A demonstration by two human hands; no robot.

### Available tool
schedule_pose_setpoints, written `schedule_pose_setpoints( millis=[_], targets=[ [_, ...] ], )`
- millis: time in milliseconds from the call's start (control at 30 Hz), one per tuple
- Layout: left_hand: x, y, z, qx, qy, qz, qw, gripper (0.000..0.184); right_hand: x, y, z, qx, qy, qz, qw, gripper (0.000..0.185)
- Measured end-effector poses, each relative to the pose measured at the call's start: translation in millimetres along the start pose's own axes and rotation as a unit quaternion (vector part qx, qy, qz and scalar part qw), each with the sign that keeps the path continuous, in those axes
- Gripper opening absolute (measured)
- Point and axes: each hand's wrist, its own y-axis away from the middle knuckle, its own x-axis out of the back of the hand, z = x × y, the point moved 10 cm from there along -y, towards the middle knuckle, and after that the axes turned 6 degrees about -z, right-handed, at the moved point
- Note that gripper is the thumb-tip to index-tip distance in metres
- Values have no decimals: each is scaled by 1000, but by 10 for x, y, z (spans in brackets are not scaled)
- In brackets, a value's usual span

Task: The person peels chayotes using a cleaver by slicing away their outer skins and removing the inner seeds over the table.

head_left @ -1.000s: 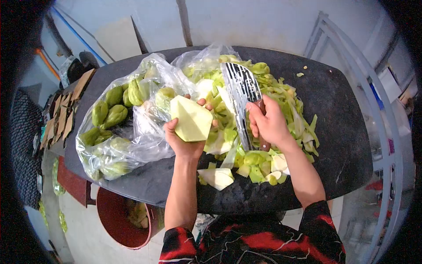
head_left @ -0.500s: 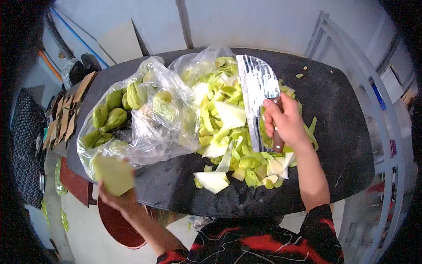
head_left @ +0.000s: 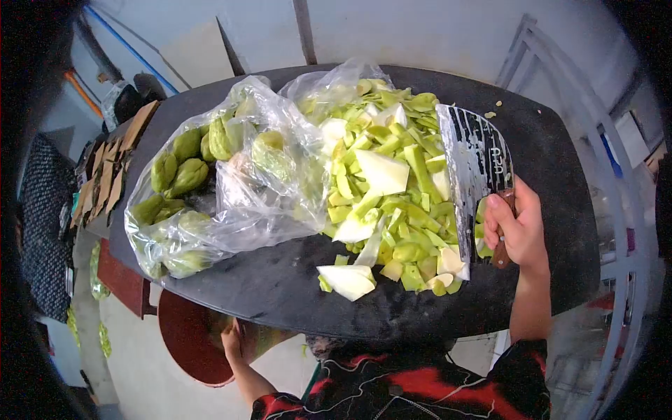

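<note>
My right hand (head_left: 519,222) is closed round the brown wooden handle of a broad cleaver (head_left: 479,157), its wet blade pointing away from me at the right of the green peelings (head_left: 413,168). Below the table's front edge, my left hand (head_left: 232,340) reaches into a dark red bucket (head_left: 185,343). Its fingers are partly hidden in shadow, and I cannot make out anything held there. Whole green chayotes (head_left: 187,176) lie in a clear plastic bag (head_left: 245,231) on the left. A pale cut piece (head_left: 346,281) rests near the front of the pile.
The dark oval table (head_left: 294,290) carries the bag and the peelings. Cardboard pieces (head_left: 105,178) stand beyond its left end. A grey metal railing (head_left: 607,231) runs along the right, and a pale wall (head_left: 406,35) rises behind.
My left hand has gone from beside the bag, where it held a pale green peeled piece, down to the bucket. My right hand has moved the cleaver to the right.
</note>
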Motion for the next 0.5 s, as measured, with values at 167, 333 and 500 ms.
schedule_pose_setpoints(
  millis=[167,333,500],
  targets=[
    [97,246,632,-27,56,9,998,13,13,31,86,-5,-12,-9,1000,15],
    [1341,925,2048,-247,107,502,822,32,-41,9,207,-10,-36,-13,999,13],
    [1173,1308,4110,-449,156,408,779,27,-101,53,219,-19,-34,-32,999,12]
  ],
)
